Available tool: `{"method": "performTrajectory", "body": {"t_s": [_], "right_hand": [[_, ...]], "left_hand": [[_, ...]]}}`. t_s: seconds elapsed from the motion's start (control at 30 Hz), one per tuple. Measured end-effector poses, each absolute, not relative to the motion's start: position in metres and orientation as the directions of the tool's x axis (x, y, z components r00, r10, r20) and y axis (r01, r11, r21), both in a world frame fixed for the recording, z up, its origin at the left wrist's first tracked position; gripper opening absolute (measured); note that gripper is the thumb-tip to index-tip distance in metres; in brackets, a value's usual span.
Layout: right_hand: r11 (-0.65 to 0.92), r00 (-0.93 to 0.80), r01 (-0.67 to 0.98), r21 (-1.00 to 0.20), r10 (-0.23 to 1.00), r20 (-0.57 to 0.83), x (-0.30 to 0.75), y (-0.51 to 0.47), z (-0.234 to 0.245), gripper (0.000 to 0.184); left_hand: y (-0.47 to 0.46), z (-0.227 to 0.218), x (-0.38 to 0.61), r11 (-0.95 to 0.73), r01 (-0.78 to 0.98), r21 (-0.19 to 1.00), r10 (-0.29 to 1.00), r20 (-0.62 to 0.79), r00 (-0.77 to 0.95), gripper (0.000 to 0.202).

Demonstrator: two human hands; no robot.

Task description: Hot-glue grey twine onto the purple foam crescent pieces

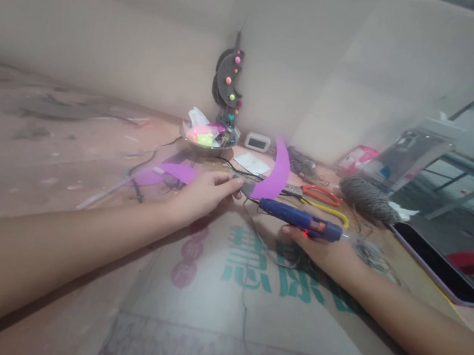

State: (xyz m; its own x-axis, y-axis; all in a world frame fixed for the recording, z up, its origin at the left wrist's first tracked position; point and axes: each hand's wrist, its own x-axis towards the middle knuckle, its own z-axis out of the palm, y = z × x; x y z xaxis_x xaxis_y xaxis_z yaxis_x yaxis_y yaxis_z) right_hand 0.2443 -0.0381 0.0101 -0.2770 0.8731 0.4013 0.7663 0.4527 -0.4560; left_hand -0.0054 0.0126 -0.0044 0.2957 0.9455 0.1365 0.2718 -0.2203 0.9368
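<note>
"From where we're standing, what worries you most?"

"Start close. The cardboard [193, 323] lies flat beneath both arms, so a drip there would do little harm. Then the left hand [209, 194]: thumb and fingers pinched together on a small grey piece [248, 188] at the foot of the purple crescent [280, 176]. The blue glue gun [298, 218] points its tip right by those fingertips. One jerk and skin could get burnt."

"And the right hand [329, 250]?"

"Curled round the gun from below. How tightly I can't tell, as part of the grip is hidden. (There's a red light glowing under the barrel, so I'd treat it as hot.)"

"The crescent itself?"

"It stands up from the pinch, between the two hands, supported only at its lower end as far as I can see. It looks thin, so a bump from the gun might crease it, and heat might warp it."

"Anything beyond?"

"The orange handle [321, 189] lies just behind the gun; a wide swing could knock it. The grey yarn [366, 199] could shed strands that stick to warm glue."

"And by the wall?"

"The metal bowl [206, 149] and the dark ornament [224, 77] look safe unless someone jolts the table."
</note>
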Motion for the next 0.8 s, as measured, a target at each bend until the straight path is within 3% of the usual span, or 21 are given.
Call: {"method": "performTrajectory", "body": {"t_s": [0.37,0.8], "right_hand": [[0.424,-0.217,0.810,-0.404,0.858,0.466,0.2485,-0.0368,0.0041,0.013],[0.431,-0.217,0.786,-0.444,0.864,0.454,0.2473,-0.0365,0.0055,0.011]], "left_hand": [[0.0125,-0.0045,-0.0051,-0.211,0.269,0.940,0.947,0.128,0.294,0.042],[0.0100,-0.0017,-0.0042,-0.232,0.241,0.942,0.945,0.159,0.287,0.043]]}}
